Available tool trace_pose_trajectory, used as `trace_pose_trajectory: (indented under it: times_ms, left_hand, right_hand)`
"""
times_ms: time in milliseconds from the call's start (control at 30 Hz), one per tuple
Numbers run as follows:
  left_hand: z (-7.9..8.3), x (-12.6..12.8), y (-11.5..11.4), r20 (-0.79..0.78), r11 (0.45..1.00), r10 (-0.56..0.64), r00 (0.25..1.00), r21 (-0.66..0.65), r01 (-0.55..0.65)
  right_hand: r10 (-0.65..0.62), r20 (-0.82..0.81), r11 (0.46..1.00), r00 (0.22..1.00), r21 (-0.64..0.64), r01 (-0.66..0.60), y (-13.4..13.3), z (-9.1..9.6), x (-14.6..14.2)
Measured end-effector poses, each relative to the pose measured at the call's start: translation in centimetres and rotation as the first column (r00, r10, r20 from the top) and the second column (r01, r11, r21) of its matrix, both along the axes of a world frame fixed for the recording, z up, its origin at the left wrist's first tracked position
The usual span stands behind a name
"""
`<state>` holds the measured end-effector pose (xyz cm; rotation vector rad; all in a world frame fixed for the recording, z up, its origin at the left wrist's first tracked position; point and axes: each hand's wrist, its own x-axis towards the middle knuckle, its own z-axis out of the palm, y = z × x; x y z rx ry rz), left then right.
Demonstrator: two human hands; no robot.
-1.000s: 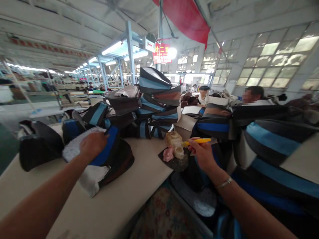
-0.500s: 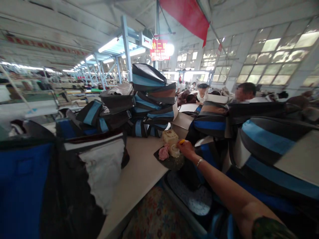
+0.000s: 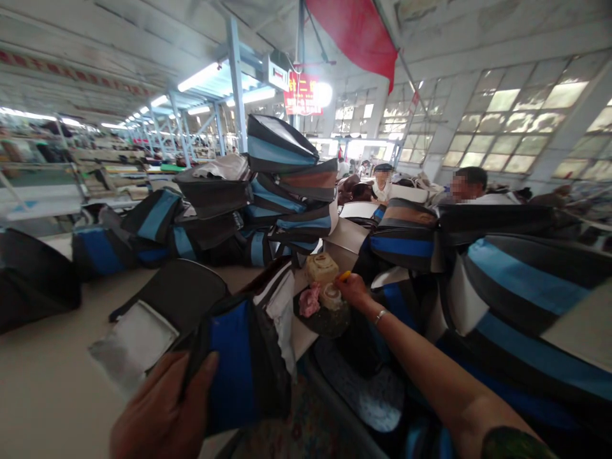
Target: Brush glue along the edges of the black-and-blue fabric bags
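My left hand [image 3: 162, 401] grips the near edge of a black-and-blue bag piece [image 3: 234, 370], thumb on its blue band and fingers behind. Ragged white lining shows along the piece's far side. Farther off, my right hand [image 3: 356, 293] is closed around a tool with a yellow handle [image 3: 344, 276], held at a small cream-coloured pot [image 3: 331, 294]. The tool's tip cannot be made out. Beside the pot sit a crumpled pink cloth [image 3: 309, 299] and a larger beige container [image 3: 321, 266]. A dark, stained mat [image 3: 329, 322] lies under the pot.
Bag pieces [image 3: 291, 185] are stacked high behind the pale table [image 3: 43, 382]. More striped bag pieces [image 3: 526, 274] crowd the right, close to my forearm. Another dark piece with white lining [image 3: 138, 344] lies left of my held one. Co-workers [image 3: 468, 185] are in the background.
The bag piece has swung from the left toward the middle, and my left hand has come into view holding it. My right hand stays at the small pot.
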<state>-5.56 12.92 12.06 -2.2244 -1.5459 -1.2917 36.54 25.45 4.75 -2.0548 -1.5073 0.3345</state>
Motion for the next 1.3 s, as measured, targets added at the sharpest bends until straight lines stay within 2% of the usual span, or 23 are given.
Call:
trace_pose_trajectory:
  times_ms: [133, 233, 333, 467, 567, 667, 767, 867, 933, 1033, 1100, 1200, 1300]
  left_hand:
    - [-0.6, 3.3, 0.6, 0.055, 0.998, -0.055, 0.997, 0.017, 0.054]
    - [-1.2, 3.6, 0.7, 0.080, 0.996, -0.076, 0.994, -0.036, 0.080]
    - [-1.5, 3.4, 0.6, 0.145, 0.984, -0.125, 0.981, -0.111, 0.141]
    - [-0.7, 3.7, 0.7, 0.300, 0.949, -0.168, 0.939, -0.209, 0.237]
    - [0.3, 4.3, 0.9, 0.387, 0.928, -0.176, 0.905, -0.240, 0.283]
    - [1.0, 4.9, 0.7, 0.438, 0.905, -0.201, 0.876, -0.260, 0.337]
    - [1.1, 5.8, 0.3, 0.466, 0.881, -0.229, 0.855, -0.274, 0.385]
    - [1.0, 6.7, -0.2, 0.486, 0.864, -0.252, 0.837, -0.277, 0.421]
    - [0.9, 7.2, -0.4, 0.500, 0.851, -0.261, 0.826, -0.285, 0.441]
    - [1.0, 7.5, -0.9, 0.515, 0.834, -0.270, 0.813, -0.297, 0.465]
    - [1.1, 7.4, -1.2, 0.522, 0.823, -0.278, 0.807, -0.304, 0.480]
    - [1.0, 7.1, -1.3, 0.535, 0.809, -0.289, 0.794, -0.307, 0.501]
    - [0.8, 6.9, -1.3, 0.548, 0.796, -0.292, 0.784, -0.315, 0.517]
  right_hand:
    - [0.091, -0.012, 0.994, 0.996, 0.060, -0.090, -1.9, -0.4, -0.1]
    - [0.121, -0.021, 0.986, 0.992, 0.118, -0.117, -3.2, -0.4, 0.2]
    - [0.098, -0.050, 0.979, 0.994, 0.185, -0.087, -3.7, -0.3, 0.6]
    - [0.084, -0.111, 0.968, 0.990, 0.243, -0.055, -4.2, 0.2, -0.2]
    - [0.117, -0.146, 0.943, 0.982, 0.326, -0.064, -5.2, 2.0, -1.5]
    - [0.195, -0.176, 0.876, 0.965, 0.473, -0.091, -6.7, 6.3, -3.1]
    - [0.323, -0.185, 0.776, 0.928, 0.612, -0.149, -9.2, 12.3, -5.6]
    - [0.476, -0.136, 0.680, 0.869, 0.684, -0.265, -12.5, 17.9, -9.3]
    - [0.621, -0.060, 0.580, 0.781, 0.706, -0.407, -14.3, 20.2, -11.8]
    - [0.760, 0.111, 0.410, 0.640, 0.683, -0.605, -15.3, 21.3, -14.3]
    - [0.781, 0.209, 0.355, 0.588, 0.625, -0.695, -15.1, 21.1, -14.7]
    - [0.760, 0.327, 0.347, 0.562, 0.526, -0.776, -14.8, 20.8, -13.5]
    - [0.687, 0.411, 0.358, 0.599, 0.525, -0.772, -15.2, 21.4, -12.5]
